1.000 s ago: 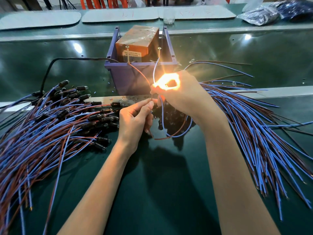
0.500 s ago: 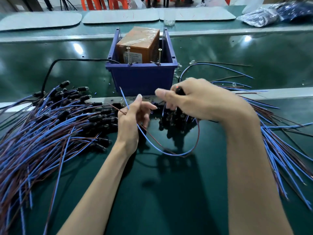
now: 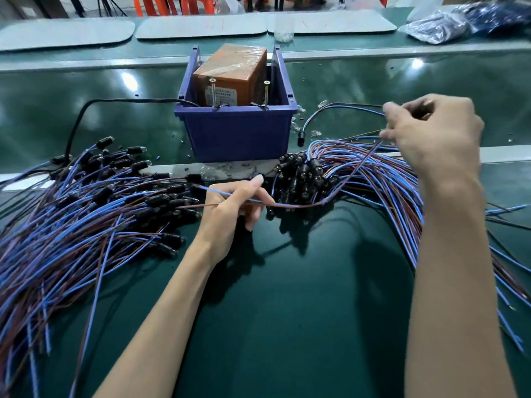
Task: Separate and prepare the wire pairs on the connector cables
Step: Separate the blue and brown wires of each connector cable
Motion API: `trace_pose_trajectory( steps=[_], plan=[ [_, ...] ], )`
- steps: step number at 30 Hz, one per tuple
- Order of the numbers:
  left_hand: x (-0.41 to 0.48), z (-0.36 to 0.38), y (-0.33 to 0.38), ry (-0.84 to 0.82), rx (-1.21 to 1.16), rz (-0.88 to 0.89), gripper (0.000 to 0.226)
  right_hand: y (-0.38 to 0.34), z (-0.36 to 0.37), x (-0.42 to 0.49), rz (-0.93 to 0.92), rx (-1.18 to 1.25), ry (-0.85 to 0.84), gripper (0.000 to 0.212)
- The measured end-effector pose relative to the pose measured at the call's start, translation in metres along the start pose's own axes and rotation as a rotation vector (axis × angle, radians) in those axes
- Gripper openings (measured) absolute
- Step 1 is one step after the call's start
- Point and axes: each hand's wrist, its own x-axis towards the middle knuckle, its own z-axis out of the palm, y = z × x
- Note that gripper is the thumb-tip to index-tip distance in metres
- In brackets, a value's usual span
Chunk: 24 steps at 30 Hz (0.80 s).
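A dark green tabletop (image 3: 287, 311) runs across the whole workstation. On its left side sprawls the bigger heap of cables (image 3: 71, 219). These are blue and brown wires fanning toward the near edge, with their black connector ends bunched toward the middle. A second heap (image 3: 359, 168) lies on the right. Its connectors are clustered just in front of the blue bin (image 3: 238, 133) and its wires sweep off under the person's right forearm.

The bin stands at the centre back and holds a brown box (image 3: 230, 73) wrapped in clear film. A black cord (image 3: 77, 122) loops over the tabletop from the bin's left rim.

The right hand (image 3: 434, 133) is raised above the right heap with its fingers curled in. It grasps the far end of one wire pair (image 3: 301, 205), though blur hides exactly how. The left hand (image 3: 230, 208) sits lower, between the two heaps, and pinches the same pair between thumb and fingers.

The pair sags in a shallow curve between the two hands, over the right heap's connectors. Past the left hand its two bare ends stick out apart, the blue one above and the brown one below.

Two screws (image 3: 213, 93) stand upright at the bin's front rim.
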Motion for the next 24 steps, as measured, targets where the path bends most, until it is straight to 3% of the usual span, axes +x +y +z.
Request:
trace_pose_trajectory(
  steps=[3,7,13,15,19,21,24],
  plan=[
    [-0.001,-0.002,0.002,-0.059,0.007,0.024,0.032,-0.003,-0.003,0.006,-0.064,-0.037,0.206,0.028],
    [0.001,-0.002,0.003,-0.044,-0.020,0.029,0.039,-0.016,-0.007,0.003,-0.245,0.000,0.434,0.036],
    [0.001,0.000,0.002,-0.008,-0.011,0.004,0.044,-0.030,-0.001,-0.012,-0.469,-0.058,0.502,0.038],
    [0.002,0.000,0.002,-0.007,-0.007,0.001,0.043,-0.031,0.004,-0.013,-0.514,-0.113,0.265,0.031],
    [0.002,-0.001,0.000,-0.006,0.009,-0.006,0.042,-0.022,0.020,-0.020,-0.320,-0.440,-0.544,0.030],
    [0.002,-0.001,0.000,-0.004,0.010,-0.007,0.042,-0.023,0.029,-0.027,-0.277,-0.467,-0.703,0.035],
    [0.002,-0.001,0.001,-0.004,0.005,-0.003,0.041,-0.025,0.036,-0.026,-0.280,-0.437,-0.714,0.042]
  ],
)
